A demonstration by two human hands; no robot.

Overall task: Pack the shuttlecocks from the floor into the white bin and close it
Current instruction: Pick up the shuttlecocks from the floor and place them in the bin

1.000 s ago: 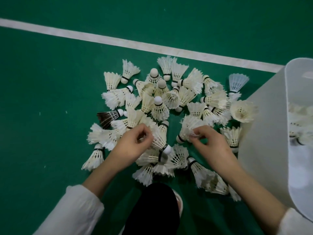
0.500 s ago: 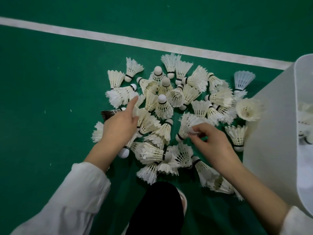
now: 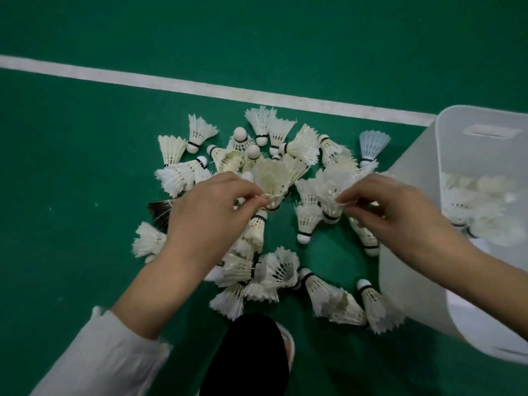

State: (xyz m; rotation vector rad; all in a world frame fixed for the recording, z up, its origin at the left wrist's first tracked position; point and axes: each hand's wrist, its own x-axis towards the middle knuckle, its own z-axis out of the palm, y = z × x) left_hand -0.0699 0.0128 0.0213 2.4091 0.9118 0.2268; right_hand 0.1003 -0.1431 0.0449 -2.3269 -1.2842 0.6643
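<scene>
Both hands lifted off the pile, each carrying a shuttlecock.
Left hand point(image 3: 205, 212), flat on the heap half a second ago, now pinches a shuttlecock point(image 3: 271, 178); right hand point(image 3: 400, 212) pinches another point(image 3: 328, 195). Beyond the right grip stands the white bin point(image 3: 411, 224), part-filled; many shuttlecocks remain on the floor point(image 3: 71, 195).

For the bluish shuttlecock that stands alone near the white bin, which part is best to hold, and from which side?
Judging by its pose, take the bluish shuttlecock by the narrow dark-banded neck near the cork, coming from above. It lies with the skirt fanned toward the white line, and that skirt looks fragile. The white bin crowds its right, so the right hand has little side room.
</scene>
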